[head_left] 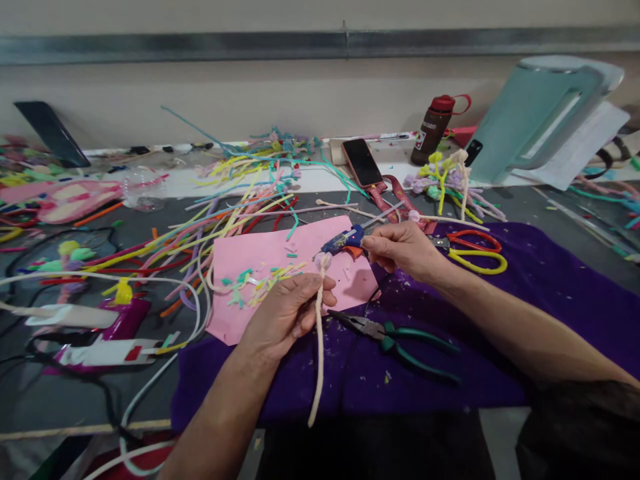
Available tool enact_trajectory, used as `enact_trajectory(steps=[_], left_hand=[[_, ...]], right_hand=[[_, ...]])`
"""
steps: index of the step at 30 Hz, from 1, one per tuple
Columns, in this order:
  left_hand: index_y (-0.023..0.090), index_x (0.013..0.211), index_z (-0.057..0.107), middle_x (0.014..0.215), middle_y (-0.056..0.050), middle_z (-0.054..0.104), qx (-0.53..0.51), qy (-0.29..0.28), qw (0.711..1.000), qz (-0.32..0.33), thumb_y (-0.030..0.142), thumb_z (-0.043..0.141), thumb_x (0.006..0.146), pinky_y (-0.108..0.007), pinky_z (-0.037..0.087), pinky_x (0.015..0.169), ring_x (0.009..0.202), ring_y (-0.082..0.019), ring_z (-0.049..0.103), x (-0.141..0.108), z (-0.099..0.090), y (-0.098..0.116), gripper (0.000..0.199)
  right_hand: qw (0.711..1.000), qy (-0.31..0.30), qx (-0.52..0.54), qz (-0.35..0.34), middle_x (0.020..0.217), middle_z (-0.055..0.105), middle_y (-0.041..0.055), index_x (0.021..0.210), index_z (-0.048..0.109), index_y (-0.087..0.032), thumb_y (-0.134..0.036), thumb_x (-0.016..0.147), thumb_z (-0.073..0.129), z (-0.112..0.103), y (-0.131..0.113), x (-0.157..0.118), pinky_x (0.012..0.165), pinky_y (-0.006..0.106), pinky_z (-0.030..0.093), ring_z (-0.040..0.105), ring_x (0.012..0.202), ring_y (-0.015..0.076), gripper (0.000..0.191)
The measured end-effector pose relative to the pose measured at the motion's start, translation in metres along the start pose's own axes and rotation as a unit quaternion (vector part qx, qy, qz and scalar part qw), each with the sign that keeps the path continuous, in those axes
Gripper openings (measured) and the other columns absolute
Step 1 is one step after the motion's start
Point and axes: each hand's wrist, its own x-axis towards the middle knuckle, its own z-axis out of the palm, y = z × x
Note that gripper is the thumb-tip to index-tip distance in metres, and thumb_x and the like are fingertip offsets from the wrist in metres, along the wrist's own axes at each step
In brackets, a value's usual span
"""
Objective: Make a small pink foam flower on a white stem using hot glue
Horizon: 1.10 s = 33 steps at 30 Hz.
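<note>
My left hand (295,303) pinches a cream fuzzy pipe-cleaner stem (319,353) hanging down past the fingers. At the top of the stem sits a small pale purple pipe-cleaner bud (323,261). To the right, my right hand (403,248) has thumb and forefinger pressed together beside a blue glue gun (345,239) with an orange trigger. What those fingers hold, if anything, cannot be made out. The gun's nozzle points left, close above the bud. Below the hands lie green-handled long-nose pliers (387,333), on a purple cloth (310,393).
Pink paper (230,257) with cut pipe-cleaner bits lies under the hands. Scissors (477,252) rest on the right. Behind are a phone (363,163), a bottle (433,130) and pipe-cleaner flowers (443,177). Loose pipe cleaners (235,223) and white cables (193,320) spread on the left.
</note>
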Motion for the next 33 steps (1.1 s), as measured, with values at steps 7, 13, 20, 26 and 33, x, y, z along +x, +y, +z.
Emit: enact_trajectory(steps=[7, 13, 20, 26, 33], left_hand=[[0.011, 0.082, 0.065, 0.063, -0.002, 0.065, 0.006, 0.008, 1.000, 0.012, 0.031, 0.064, 0.071, -0.012, 0.019, 0.026, 0.027, 0.002, 0.033, 0.000, -0.001, 0.000, 0.022], [0.014, 0.082, 0.059, 0.062, 0.001, 0.063, -0.001, -0.003, 0.999, 0.034, 0.028, 0.063, 0.072, -0.011, 0.022, 0.026, 0.031, 0.000, 0.037, 0.000, -0.002, 0.000, 0.018], [0.012, 0.082, 0.062, 0.067, -0.003, 0.065, 0.004, 0.007, 1.000, 0.029, 0.028, 0.062, 0.073, -0.011, 0.016, 0.025, 0.028, 0.001, 0.035, -0.001, -0.004, 0.001, 0.018], [0.012, 0.080, 0.064, 0.065, -0.002, 0.063, -0.008, 0.016, 0.999, 0.037, 0.026, 0.065, 0.070, -0.012, 0.023, 0.028, 0.032, 0.001, 0.037, -0.001, -0.004, 0.001, 0.018], [0.013, 0.078, 0.061, 0.063, -0.001, 0.063, -0.005, -0.001, 0.999, 0.043, 0.026, 0.063, 0.072, -0.011, 0.027, 0.030, 0.035, -0.001, 0.043, 0.000, -0.007, -0.001, 0.015]], right_hand=[[0.996, -0.066, -0.026, -0.045, 0.065, 0.058, -0.0010, 0.071, 0.060, -0.013, -0.027, 0.073, 0.062, 0.004, 0.003, 0.000, 0.053, 0.021, 0.040, 0.052, 0.057, 0.0087, 0.014], [0.992, -0.051, -0.110, -0.024, 0.049, 0.049, -0.0035, 0.060, 0.057, -0.013, -0.038, 0.075, 0.059, 0.002, 0.005, 0.000, 0.042, 0.019, 0.028, 0.041, 0.044, 0.0061, 0.029], [0.978, -0.051, -0.196, -0.053, 0.052, 0.053, -0.0016, 0.061, 0.058, -0.013, -0.038, 0.082, 0.052, 0.004, 0.012, 0.002, 0.045, 0.020, 0.031, 0.046, 0.048, 0.0080, 0.033], [0.959, -0.086, -0.247, -0.105, 0.073, 0.063, 0.0017, 0.083, 0.063, -0.015, -0.021, 0.079, 0.055, 0.012, 0.017, -0.001, 0.057, 0.021, 0.037, 0.054, 0.063, 0.0109, 0.011], [0.942, -0.091, -0.315, -0.077, 0.059, 0.058, -0.0019, 0.085, 0.062, -0.016, -0.024, 0.081, 0.053, 0.016, 0.021, -0.003, 0.048, 0.019, 0.029, 0.048, 0.050, 0.0086, 0.013]])
